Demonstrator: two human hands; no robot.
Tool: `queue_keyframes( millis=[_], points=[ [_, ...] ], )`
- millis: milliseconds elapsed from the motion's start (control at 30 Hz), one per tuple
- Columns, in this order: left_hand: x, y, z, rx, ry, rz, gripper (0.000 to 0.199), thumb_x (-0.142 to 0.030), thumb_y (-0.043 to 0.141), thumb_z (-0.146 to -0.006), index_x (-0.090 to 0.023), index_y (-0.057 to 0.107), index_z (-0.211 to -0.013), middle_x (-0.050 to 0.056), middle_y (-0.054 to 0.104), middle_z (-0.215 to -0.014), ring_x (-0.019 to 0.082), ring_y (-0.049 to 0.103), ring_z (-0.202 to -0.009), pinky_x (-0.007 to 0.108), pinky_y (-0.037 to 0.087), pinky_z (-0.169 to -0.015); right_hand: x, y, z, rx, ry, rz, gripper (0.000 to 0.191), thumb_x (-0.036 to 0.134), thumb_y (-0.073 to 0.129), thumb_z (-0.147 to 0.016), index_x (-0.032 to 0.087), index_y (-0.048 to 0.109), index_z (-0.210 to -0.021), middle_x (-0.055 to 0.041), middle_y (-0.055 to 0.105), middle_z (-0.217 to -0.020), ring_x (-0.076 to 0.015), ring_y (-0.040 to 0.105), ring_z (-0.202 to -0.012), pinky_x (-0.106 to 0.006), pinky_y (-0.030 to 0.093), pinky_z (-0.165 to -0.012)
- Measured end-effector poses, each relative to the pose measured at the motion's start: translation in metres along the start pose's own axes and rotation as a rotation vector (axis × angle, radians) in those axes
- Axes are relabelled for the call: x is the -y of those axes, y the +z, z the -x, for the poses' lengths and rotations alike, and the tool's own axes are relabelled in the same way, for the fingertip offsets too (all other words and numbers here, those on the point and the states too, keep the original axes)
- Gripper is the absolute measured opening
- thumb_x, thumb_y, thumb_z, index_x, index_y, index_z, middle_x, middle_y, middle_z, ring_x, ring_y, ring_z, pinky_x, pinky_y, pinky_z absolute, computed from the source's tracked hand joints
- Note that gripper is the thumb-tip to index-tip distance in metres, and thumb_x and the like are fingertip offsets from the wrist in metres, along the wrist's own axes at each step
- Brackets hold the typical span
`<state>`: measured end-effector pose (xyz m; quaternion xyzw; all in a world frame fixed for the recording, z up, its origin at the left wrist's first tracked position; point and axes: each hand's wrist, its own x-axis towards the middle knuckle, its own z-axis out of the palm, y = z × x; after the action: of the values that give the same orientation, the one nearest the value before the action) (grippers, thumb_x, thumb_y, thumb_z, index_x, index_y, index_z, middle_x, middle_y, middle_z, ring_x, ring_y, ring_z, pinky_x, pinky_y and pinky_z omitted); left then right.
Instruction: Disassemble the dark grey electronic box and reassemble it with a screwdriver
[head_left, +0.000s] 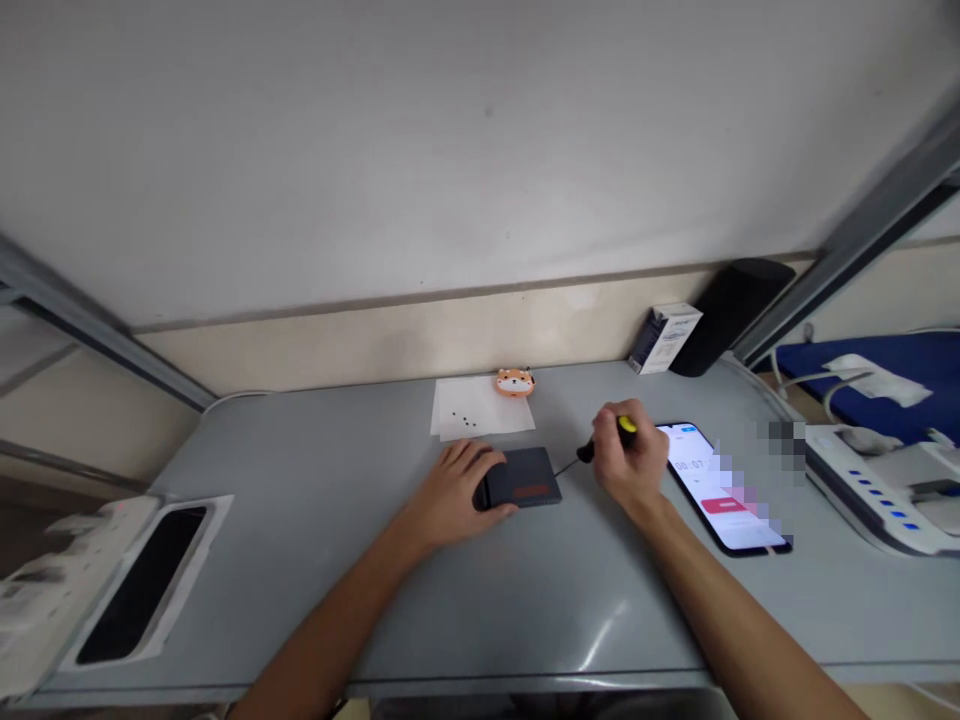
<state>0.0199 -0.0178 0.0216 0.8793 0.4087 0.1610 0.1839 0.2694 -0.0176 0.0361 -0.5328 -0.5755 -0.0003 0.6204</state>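
A flat black box with a red label (pixel 527 477), like a small drive, lies on the grey table (pixel 315 500). My left hand (pixel 457 490) holds its left end, fingers wrapped over the edge. My right hand (pixel 630 455) grips a screwdriver with a yellow and black handle (pixel 609 438); its thin tip points left toward the box's right edge. Behind the box lies a white paper sheet (pixel 480 408) with several tiny dark screws (pixel 465 420) on it.
A phone (pixel 721 488) with a lit timer screen lies right of my right hand. An orange animal-shaped trinket (pixel 514 381), a small white carton (pixel 664 338) and a black cylinder (pixel 731 312) stand by the wall. A black slab on white wrapping (pixel 142 585) lies front left.
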Motion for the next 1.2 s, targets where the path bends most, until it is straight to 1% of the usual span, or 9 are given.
queue_keyframes(
  millis=[67, 133, 333, 400, 467, 567, 700, 1067, 1200],
  points=[
    [0.003, -0.003, -0.001, 0.034, -0.054, 0.07, 0.054, -0.04, 0.091, -0.076, -0.023, 0.062, -0.118, 0.009, 0.064, -0.129, 0.031, 0.059, -0.122, 0.048, 0.051, -0.107, -0.001, 0.001, 0.001, -0.148, 0.024, -0.02, 0.024, 0.033, 0.053, -0.099, 0.024, 0.053, -0.077, 0.0021, 0.059, -0.059, -0.0138, 0.054, -0.049, -0.026, 0.042, -0.051],
    [0.005, -0.005, -0.002, 0.059, -0.093, 0.123, 0.057, -0.039, 0.096, -0.07, -0.023, 0.059, -0.112, 0.009, 0.064, -0.128, 0.032, 0.06, -0.122, 0.048, 0.052, -0.105, 0.004, 0.004, 0.006, -0.186, 0.019, -0.07, 0.023, 0.031, 0.051, -0.101, 0.024, 0.054, -0.079, 0.0007, 0.062, -0.064, -0.0142, 0.057, -0.053, -0.026, 0.044, -0.053],
    [0.0, -0.006, -0.004, 0.08, -0.142, 0.196, 0.066, -0.038, 0.102, -0.058, -0.023, 0.059, -0.106, 0.009, 0.066, -0.127, 0.035, 0.06, -0.125, 0.049, 0.05, -0.108, 0.029, 0.02, 0.028, 0.264, -0.216, -0.24, 0.013, 0.019, 0.053, -0.097, 0.025, 0.053, -0.086, 0.0036, 0.065, -0.065, -0.0119, 0.057, -0.051, -0.022, 0.043, -0.05],
    [-0.002, -0.008, -0.004, 0.096, -0.153, 0.212, 0.07, -0.037, 0.103, -0.055, -0.024, 0.059, -0.107, 0.009, 0.065, -0.129, 0.035, 0.06, -0.126, 0.049, 0.05, -0.109, 0.031, 0.021, 0.03, 0.337, -0.233, -0.249, 0.013, 0.018, 0.053, -0.096, 0.025, 0.053, -0.086, 0.004, 0.065, -0.064, -0.0116, 0.057, -0.05, -0.022, 0.044, -0.05],
    [-0.002, -0.011, -0.004, 0.104, -0.162, 0.215, 0.072, -0.036, 0.105, -0.053, -0.024, 0.059, -0.108, 0.009, 0.065, -0.129, 0.036, 0.061, -0.125, 0.049, 0.051, -0.108, 0.028, 0.02, 0.026, 0.35, -0.161, -0.232, 0.013, 0.02, 0.052, -0.097, 0.025, 0.052, -0.085, 0.0042, 0.064, -0.062, -0.0111, 0.055, -0.047, -0.022, 0.043, -0.048],
    [0.001, -0.013, -0.004, 0.098, -0.157, 0.205, 0.071, -0.039, 0.104, -0.056, -0.025, 0.06, -0.11, 0.009, 0.067, -0.123, 0.035, 0.063, -0.12, 0.048, 0.052, -0.104, 0.02, 0.015, 0.018, 0.313, -0.03, -0.184, 0.015, 0.025, 0.052, -0.097, 0.025, 0.052, -0.082, 0.0049, 0.06, -0.057, -0.0114, 0.051, -0.045, -0.022, 0.04, -0.047],
    [0.006, -0.017, -0.002, 0.084, -0.114, 0.167, 0.067, -0.036, 0.1, -0.064, -0.024, 0.06, -0.116, 0.008, 0.067, -0.124, 0.032, 0.063, -0.12, 0.046, 0.052, -0.104, 0.015, 0.01, 0.011, 0.296, 0.032, -0.132, 0.018, 0.03, 0.052, -0.096, 0.025, 0.053, -0.079, 0.0054, 0.056, -0.053, -0.0118, 0.049, -0.043, -0.023, 0.039, -0.046],
    [0.011, -0.031, -0.004, 0.09, -0.057, 0.029, 0.054, -0.024, 0.09, -0.077, -0.023, 0.061, -0.123, 0.008, 0.067, -0.128, 0.031, 0.061, -0.124, 0.049, 0.051, -0.108, 0.01, 0.002, 0.0, 0.261, 0.059, -0.084, 0.02, 0.034, 0.052, -0.097, 0.025, 0.052, -0.079, 0.0049, 0.056, -0.054, -0.0126, 0.05, -0.044, -0.024, 0.038, -0.048],
    [0.011, -0.03, -0.004, 0.083, -0.017, 0.007, 0.053, -0.028, 0.089, -0.078, -0.024, 0.063, -0.124, 0.009, 0.067, -0.129, 0.031, 0.059, -0.126, 0.05, 0.05, -0.11, 0.016, 0.012, 0.011, 0.252, -0.07, -0.119, 0.019, 0.03, 0.05, -0.099, 0.025, 0.052, -0.081, 0.0026, 0.064, -0.061, -0.0126, 0.055, -0.048, -0.023, 0.043, -0.05]
  ],
)
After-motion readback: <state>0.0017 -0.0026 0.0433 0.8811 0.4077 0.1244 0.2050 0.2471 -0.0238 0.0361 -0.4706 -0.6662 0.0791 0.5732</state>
